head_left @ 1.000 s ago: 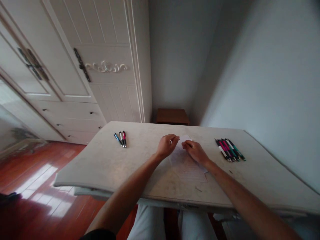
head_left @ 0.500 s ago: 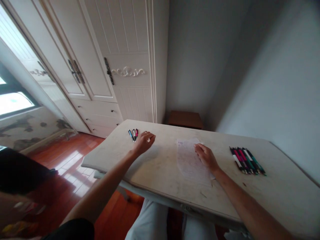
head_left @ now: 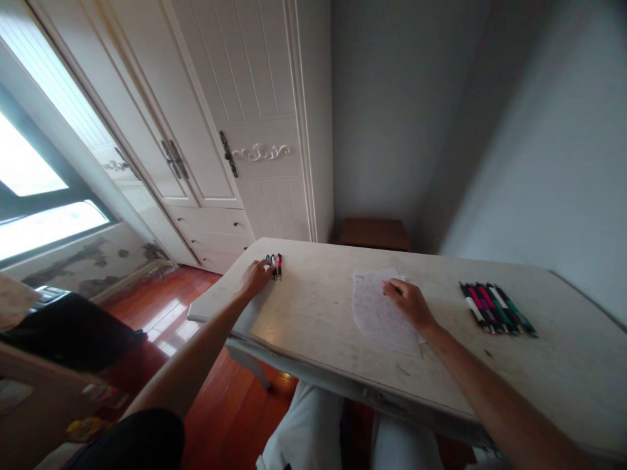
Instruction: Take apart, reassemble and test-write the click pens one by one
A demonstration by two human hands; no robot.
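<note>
My left hand (head_left: pixel 257 278) is at the far left of the table, beside three pens. Its thumb and fingers close around the blue pen (head_left: pixel 268 259), which they partly cover. A white pen (head_left: pixel 274 261) and a red pen (head_left: pixel 279 266) lie close alongside, roughly parallel. My right hand (head_left: pixel 407 301) rests as a loose fist over the right side of a thin sheet of paper (head_left: pixel 375 313) covered in faint writing. Nothing sticks out of its curled fingers.
A row of several pens (head_left: pixel 497 308) with white, pink and green barrels lies on the right of the pale table (head_left: pixel 304 313). Beyond the table stand a brown wooden stool or box (head_left: pixel 375 234) and a white wardrobe (head_left: pixel 264 85). A black object (head_left: pixel 83 333) is at left.
My left hand has moved left, from the right side of the three pens to their left. The pens, splayed before, now lie closer together. My right hand has stayed over the paper.
</note>
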